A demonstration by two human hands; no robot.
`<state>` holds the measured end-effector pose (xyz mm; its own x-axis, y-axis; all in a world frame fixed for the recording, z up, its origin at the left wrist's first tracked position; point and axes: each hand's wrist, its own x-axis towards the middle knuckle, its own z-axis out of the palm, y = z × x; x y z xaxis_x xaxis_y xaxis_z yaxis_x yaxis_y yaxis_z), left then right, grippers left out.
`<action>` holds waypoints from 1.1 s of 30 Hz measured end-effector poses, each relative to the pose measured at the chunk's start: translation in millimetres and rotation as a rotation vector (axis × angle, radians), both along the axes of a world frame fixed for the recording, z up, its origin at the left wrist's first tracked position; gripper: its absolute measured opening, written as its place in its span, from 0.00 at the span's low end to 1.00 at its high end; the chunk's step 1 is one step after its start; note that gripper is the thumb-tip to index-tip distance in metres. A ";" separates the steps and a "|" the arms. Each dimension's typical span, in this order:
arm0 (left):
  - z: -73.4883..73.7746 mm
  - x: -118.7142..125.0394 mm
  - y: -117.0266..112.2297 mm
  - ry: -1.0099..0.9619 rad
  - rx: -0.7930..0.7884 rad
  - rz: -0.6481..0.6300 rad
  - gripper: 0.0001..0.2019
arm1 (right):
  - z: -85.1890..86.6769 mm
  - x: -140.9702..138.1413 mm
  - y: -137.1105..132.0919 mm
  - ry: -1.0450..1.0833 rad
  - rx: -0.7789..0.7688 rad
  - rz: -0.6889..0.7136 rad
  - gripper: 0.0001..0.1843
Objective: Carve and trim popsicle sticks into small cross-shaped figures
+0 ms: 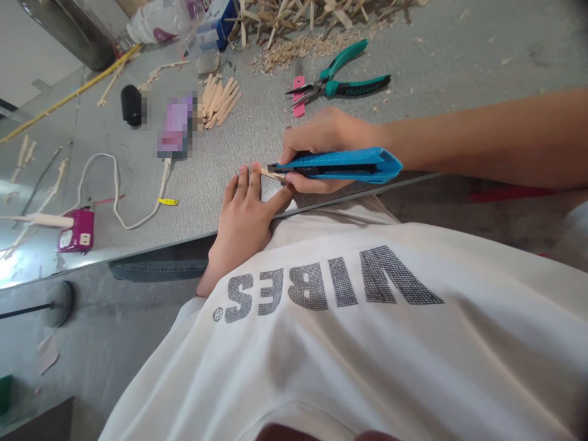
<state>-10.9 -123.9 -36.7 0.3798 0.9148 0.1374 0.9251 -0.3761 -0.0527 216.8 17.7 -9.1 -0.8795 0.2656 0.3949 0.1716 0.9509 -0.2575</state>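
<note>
My left hand [243,214] lies flat near the front edge of the grey table [138,202], fingers stretched out and pressing a thin wooden stick [272,174] down. My right hand [321,138] is closed around a blue utility knife [340,165], whose tip rests on that stick just right of my left fingertips. Most of the stick is hidden under the fingers and the knife.
Teal-handled pliers [342,76] and a pink strip [299,95] lie behind the hands. A pile of flat wooden sticks [220,101], wood shavings [298,46], a black object [131,105], a white cable [114,196] and a magenta plug [77,231] sit to the left.
</note>
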 end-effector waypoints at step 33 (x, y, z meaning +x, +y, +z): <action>3.2 1.4 -1.3 0.020 -0.015 0.017 0.29 | 5.6 0.2 4.5 -0.010 0.094 0.058 0.09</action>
<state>-9.6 -125.2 -33.5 0.3666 0.9230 0.1166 0.9302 -0.3611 -0.0658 217.0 22.3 -3.5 -0.8963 0.1764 0.4069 0.1179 0.9793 -0.1647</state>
